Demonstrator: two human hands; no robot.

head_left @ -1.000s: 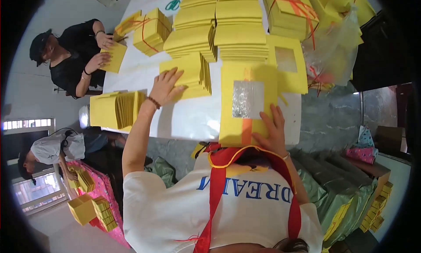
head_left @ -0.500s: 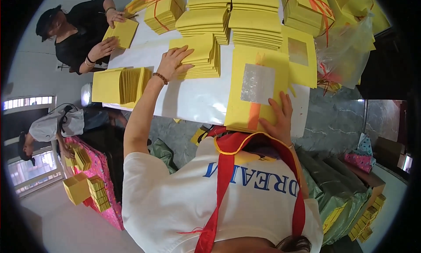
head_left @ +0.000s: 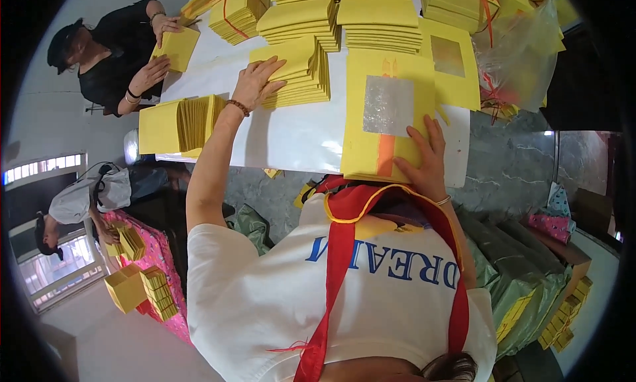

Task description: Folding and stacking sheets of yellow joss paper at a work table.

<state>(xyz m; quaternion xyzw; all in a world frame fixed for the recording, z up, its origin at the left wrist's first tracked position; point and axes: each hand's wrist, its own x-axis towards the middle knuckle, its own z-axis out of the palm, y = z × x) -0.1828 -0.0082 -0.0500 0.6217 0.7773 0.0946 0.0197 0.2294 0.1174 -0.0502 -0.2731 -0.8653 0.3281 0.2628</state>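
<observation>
My left hand [head_left: 258, 83] lies with extended fingers on the left edge of a stack of folded yellow paper [head_left: 301, 67], its layers fanned toward the right. At the table's front edge, my right hand [head_left: 425, 150] rests open, fingers apart, on the right side of a flat pile of yellow sheets [head_left: 358, 127]. A shiny silvery rectangle [head_left: 388, 105] and an orange strip [head_left: 385, 155] mark the top sheet. Neither hand is closed around anything.
Folded yellow stacks [head_left: 377, 14] line the far side. A tied bundle [head_left: 237, 14] and another folded stack [head_left: 175, 127] stand left. A person [head_left: 112, 51] handles yellow paper across the table's left side. A clear plastic bag [head_left: 517, 57] hangs at the right.
The table and its contents sit slightly higher in the picture. My left hand stays on the folded stack and my right on the flat pile, with little change in either.
</observation>
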